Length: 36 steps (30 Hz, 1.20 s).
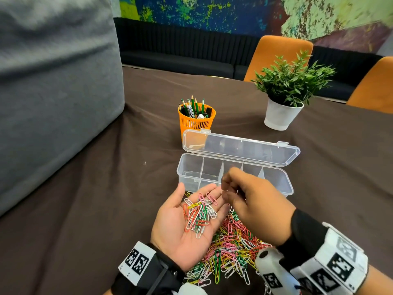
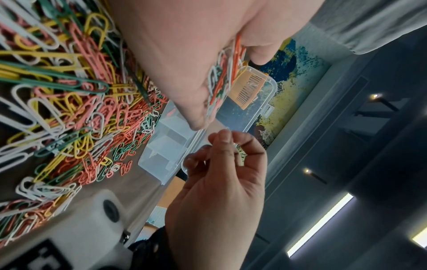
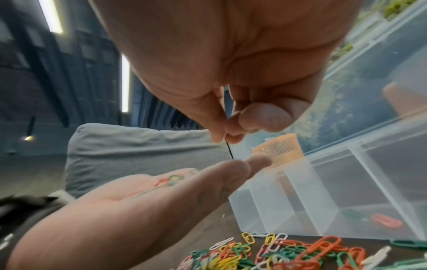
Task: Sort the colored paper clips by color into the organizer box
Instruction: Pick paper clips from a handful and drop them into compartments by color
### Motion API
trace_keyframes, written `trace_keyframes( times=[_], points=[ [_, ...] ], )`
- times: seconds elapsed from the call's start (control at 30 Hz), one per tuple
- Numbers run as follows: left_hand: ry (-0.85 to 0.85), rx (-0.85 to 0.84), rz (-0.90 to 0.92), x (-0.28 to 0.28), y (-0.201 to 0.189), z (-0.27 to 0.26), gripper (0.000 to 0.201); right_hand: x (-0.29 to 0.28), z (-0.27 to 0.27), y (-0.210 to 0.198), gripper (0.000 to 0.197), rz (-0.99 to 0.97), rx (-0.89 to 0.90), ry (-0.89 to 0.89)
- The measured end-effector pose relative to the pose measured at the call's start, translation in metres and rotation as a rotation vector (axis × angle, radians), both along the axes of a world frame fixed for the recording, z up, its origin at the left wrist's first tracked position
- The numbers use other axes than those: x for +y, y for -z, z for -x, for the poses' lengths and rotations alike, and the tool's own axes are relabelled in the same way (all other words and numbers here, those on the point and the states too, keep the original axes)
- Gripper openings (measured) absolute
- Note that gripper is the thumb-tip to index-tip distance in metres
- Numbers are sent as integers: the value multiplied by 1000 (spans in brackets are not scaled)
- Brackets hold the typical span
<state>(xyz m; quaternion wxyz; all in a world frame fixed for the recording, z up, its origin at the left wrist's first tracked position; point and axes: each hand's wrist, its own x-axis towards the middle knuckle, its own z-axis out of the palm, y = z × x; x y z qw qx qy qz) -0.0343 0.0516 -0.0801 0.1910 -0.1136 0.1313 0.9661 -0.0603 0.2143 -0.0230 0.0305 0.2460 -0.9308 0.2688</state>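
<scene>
right hand (image 1: 255,207) fingers: blurred, pinched item unclear | clip pile (image 1: 231,252): partly hidden by hands

Left hand (image 1: 187,222) palm-up, flat; right hand (image 1: 255,207) fingertips (image 3: 261,117) pinched together.

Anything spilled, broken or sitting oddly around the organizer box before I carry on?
Nothing looks damaged. The organizer box sits flat with its lid open. The paper clips lie in a loose mixed heap on the tablecloth, as expected before sorting. The left hand cups a handful; the right hand pinches something thin.
</scene>
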Motion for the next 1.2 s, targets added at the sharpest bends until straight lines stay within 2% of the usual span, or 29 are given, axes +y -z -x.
trace_keyframes(
  times=[0.1, 0.2, 0.27, 0.43, 0.53, 0.6, 0.67, 0.73, 0.83, 0.9, 0.97, 1.0, 1.1, 1.2],
  points=[
    [0, 35, 0, 0, -1, -2, 73, -10, -13, 3, 4, -84, 31, -30],
    [12, 54, -44, -1, -1, -2, 74, -19, -21, 1, 25, -222, 40, -17],
    [15, 55, -31, -2, 1, -1, 73, -22, -24, 0, 26, -279, 49, -21],
    [16, 31, 21, 0, 8, 0, 72, -19, -24, 1, 13, -245, 58, -20],
    [-3, 16, -2, 2, 8, 1, 69, -2, -15, -1, 5, -65, 23, 96],
    [-1, 18, -8, 2, 7, 1, 69, 21, 1, -7, 7, -10, 76, 223],
    [10, 13, -4, 2, 5, 0, 69, 48, 21, -13, 9, -72, 112, 354],
    [25, 13, 3, 3, 4, -1, 70, 68, 39, -17, 14, -134, 71, 448],
    [59, 12, 10, 3, 3, -2, 71, 81, 52, -14, 14, -294, -30, 471],
    [82, 17, 7, 3, 3, -1, 73, 75, 49, -10, 14, -394, 45, 415],
    [105, 30, 7, 2, 3, -1, 73, 57, 36, -8, 10, -298, 187, 264],
    [112, 35, 13, 2, 2, -1, 73, 43, 27, -8, 10, -216, 202, 170],
    [113, 54, -12, 6, 2, -4, 70, 6, 8, -4, 25, -86, 31, -46],
    [116, 44, -61, 7, -1, -7, 61, -7, 7, 3, 30, -188, -58, -144]
  ],
)
